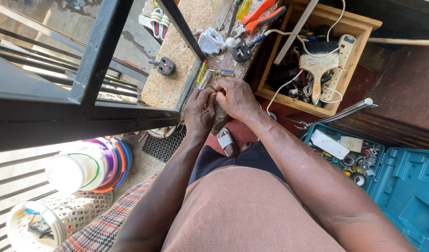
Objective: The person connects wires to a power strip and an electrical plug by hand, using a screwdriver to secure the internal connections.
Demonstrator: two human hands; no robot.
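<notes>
Head view: left hand [199,109] and right hand [237,97] met, fingers curled tight around a small item, unidentifiable, at the workbench [170,84] edge beside a screwdriver [201,72].

whatever sits between my left hand [199,111] and my right hand [237,98] is too small and too covered by my fingers [210,95] to tell what it is. the surface [170,70] beyond my hands runs out past the top edge, and the black metal frame [100,46] crosses over its left part. right of the surface, the wooden box [354,28] holds a tangle too dense to sort out. further right of the surface, the teal tool case [406,186] is cut by the right and bottom edges. left of the surface and lower, the white basket [79,212] leaves the bottom edge, its contents unclear.
</notes>
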